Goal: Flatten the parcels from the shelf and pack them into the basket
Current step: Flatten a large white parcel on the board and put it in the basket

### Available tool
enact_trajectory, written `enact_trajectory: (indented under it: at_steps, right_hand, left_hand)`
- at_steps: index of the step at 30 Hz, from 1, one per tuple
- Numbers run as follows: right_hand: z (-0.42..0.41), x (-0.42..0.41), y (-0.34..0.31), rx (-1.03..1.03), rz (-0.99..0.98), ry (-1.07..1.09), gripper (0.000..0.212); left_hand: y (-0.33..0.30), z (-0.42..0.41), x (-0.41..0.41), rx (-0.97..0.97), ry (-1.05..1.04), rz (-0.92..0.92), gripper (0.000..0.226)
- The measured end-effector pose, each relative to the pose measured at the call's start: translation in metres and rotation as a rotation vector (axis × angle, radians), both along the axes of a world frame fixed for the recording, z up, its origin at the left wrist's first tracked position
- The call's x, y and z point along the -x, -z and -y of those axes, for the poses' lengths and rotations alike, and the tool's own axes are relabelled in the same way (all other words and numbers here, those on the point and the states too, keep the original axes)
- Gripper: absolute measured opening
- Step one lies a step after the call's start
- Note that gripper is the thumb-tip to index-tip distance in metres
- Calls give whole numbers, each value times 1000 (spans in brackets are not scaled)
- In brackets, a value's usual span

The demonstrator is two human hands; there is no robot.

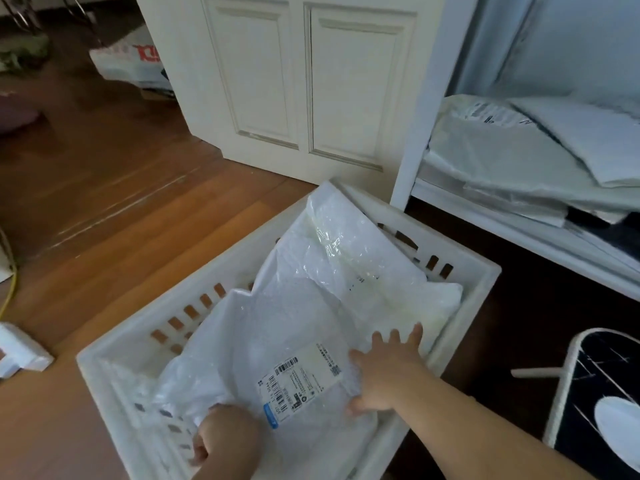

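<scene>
A white slotted plastic basket point(460, 271) stands on the wooden floor. Inside it lie white plastic mailer parcels; the top parcel point(277, 341) carries a shipping label point(301, 382) with barcodes. A second, shinier parcel point(349, 258) lies behind it, leaning over the far rim. My right hand point(384, 368) presses flat on the top parcel's right side, fingers spread. My left hand point(225, 441) grips that parcel's near left edge with curled fingers. More parcels point(512, 157) are stacked on the white shelf point(408, 133) at the right.
A white panelled cabinet door point(294, 81) stands behind the basket. A round dark stool or tray with a white rim point(568, 386) sits at the lower right. A white box point(20, 351) lies at the left edge, a bag point(128, 60) on the floor farther back.
</scene>
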State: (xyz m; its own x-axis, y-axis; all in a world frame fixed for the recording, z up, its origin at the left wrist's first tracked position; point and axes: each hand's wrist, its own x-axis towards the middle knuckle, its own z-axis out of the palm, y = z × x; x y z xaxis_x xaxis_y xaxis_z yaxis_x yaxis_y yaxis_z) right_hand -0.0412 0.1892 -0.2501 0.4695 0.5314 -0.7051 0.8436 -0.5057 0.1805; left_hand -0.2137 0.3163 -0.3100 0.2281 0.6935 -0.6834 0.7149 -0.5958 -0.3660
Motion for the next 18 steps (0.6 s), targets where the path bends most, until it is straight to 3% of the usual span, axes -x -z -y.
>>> enact_trajectory:
  at_steps: [4,6,8,10,13,18]
  right_hand:
    - [-10,-10,13,79,-31,-7,99]
    - [-14,-16,17,103,-53,-11,98]
    - [-17,-24,23,108,-83,1,99]
    - [-19,-35,27,93,-88,8,101]
    - [-18,-57,28,46,-41,-30,104]
    - [-24,-105,28,-76,89,-165,98]
  left_hand:
    - [-11,-11,-43,-21,122,-59,34]
    - [-15,-18,-71,-88,217,115,30]
    - [-9,-19,-95,-104,274,469,48]
    - [7,-13,-109,47,240,602,85]
    - [50,-6,-108,189,248,509,119]
    - [94,-14,-120,277,342,318,132]
